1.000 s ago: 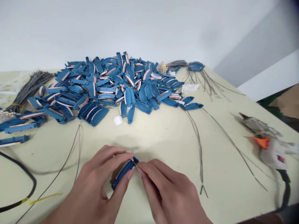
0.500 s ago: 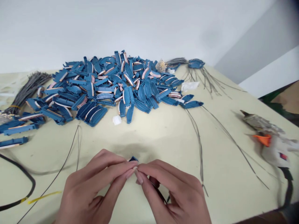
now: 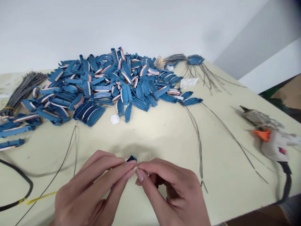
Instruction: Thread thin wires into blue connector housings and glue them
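Note:
My left hand (image 3: 91, 188) is closed, its thumb and forefinger pinched together. Behind those fingertips the end of a blue plastic piece (image 3: 132, 158) sticks out; the rest of it is covered by the hand. Touching it from the other side, my right hand (image 3: 174, 188) also pinches thumb and forefinger. A tiny pale bit (image 3: 135, 168) shows where the fingertips of both hands meet, too small to name. Past the hands, a large heap of curved blue plastic pieces (image 3: 127, 94) with pale printed strips covers the back of the table.
A bundle of grey wires (image 3: 25, 88) lies at the left. Thin dark wires trail from a blue piece (image 3: 191, 101) toward the right front. At the right edge rests a glue gun (image 3: 274, 146) with an orange trigger. A yellow strip (image 3: 42, 197) and black cable (image 3: 29, 182) lie left.
The whole view has shifted slightly, so the table things sit a little further left and up. Both hands keep their pinch; a dark wire seen by the right palm earlier is now hidden.

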Action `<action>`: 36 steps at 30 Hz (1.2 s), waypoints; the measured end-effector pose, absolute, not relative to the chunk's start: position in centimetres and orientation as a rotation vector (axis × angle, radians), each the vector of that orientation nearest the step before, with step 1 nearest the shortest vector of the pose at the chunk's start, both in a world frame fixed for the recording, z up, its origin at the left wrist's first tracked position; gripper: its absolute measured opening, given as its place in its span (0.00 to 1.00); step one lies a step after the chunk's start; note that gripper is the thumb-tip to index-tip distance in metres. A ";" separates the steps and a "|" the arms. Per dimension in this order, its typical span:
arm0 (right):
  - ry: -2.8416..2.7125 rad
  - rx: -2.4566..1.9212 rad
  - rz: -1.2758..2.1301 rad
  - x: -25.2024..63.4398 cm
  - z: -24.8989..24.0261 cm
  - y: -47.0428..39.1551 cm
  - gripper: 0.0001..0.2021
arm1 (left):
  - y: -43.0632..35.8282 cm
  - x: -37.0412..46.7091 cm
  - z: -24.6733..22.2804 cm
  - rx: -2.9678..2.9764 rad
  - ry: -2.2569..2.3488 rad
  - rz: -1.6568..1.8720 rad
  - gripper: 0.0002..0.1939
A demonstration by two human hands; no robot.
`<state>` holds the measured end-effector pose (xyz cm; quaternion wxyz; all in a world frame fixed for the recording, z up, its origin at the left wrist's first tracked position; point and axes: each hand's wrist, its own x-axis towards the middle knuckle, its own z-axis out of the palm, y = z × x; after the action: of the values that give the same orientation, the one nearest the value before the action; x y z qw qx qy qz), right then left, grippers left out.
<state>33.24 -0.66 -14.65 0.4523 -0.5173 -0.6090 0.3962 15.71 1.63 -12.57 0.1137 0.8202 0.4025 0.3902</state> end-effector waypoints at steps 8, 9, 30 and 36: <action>-1.635 -1.374 0.915 34.4 -14.7 -1.3 0.06 | 2.1 16.6 -13.7 2.335 1.289 1.068 0.08; -1.654 -1.385 0.888 34.5 -14.9 -1.4 0.06 | 2.2 16.6 -13.7 2.343 1.284 1.055 0.08; -2.006 -1.404 0.609 34.3 -15.4 -0.6 0.12 | 3.0 15.9 -13.6 2.268 1.293 0.860 0.10; -2.070 -1.439 0.681 34.1 -15.2 -0.6 0.12 | 3.1 16.1 -13.8 2.298 1.289 0.904 0.07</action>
<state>34.09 -0.59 -15.21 0.2621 -0.5318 -0.7650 0.2517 16.09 3.06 -13.82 0.1769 0.8120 0.4555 0.3193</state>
